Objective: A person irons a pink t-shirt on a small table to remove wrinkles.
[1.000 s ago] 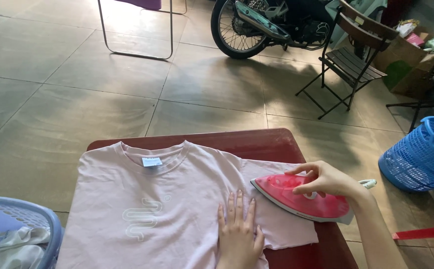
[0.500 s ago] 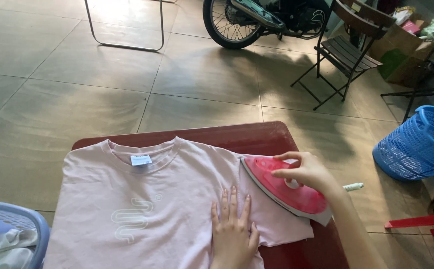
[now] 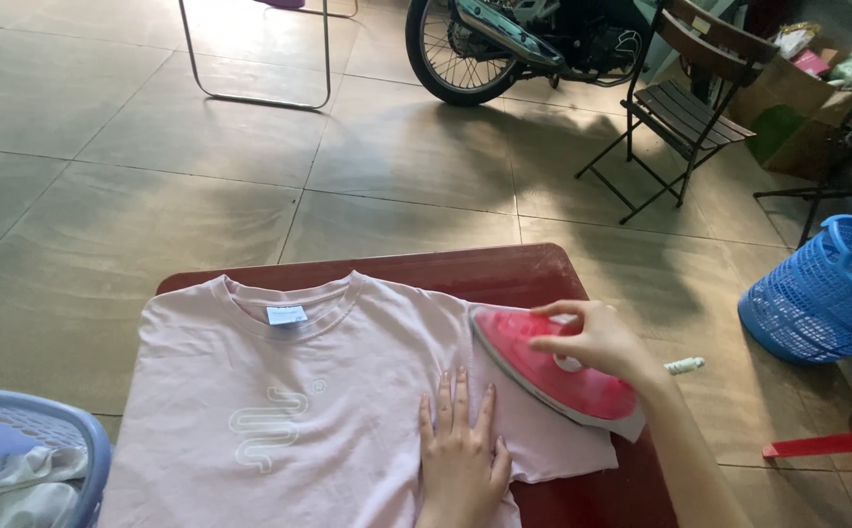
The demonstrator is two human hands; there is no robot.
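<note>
Iron: a red clothes iron with a pale grey soleplate edge (image 3: 551, 376) lies on the right shoulder and sleeve part of the shirt, near the right edge of the table, its pointed nose aimed toward the far left.
Right hand: the right hand (image 3: 597, 339) rests on top of the iron, fingers curled together and clamped over its handle; the forearm runs off toward the near right corner.
Shirt: a pale pink short-sleeved cotton T-shirt with a white looping print (image 3: 279, 411) is spread flat, collar toward the far edge, a small white label inside the neck.
Left hand: the left hand (image 3: 460, 450) lies palm down on the shirt just beside the iron, fingers straight and slightly apart, holding nothing.
Table: a dark red-brown wooden table (image 3: 504, 274) carries the shirt; its far edge and far right corner show bare.
Left basket: a blue plastic laundry basket with pale cloth inside (image 3: 15, 460) stands beside the near left corner.
Right basket: a second blue plastic basket (image 3: 827, 293) stands on the tiled floor, well apart to the right.
Beyond: a dark folding chair (image 3: 685, 108) and a motorbike (image 3: 514, 44) stand far off.
</note>
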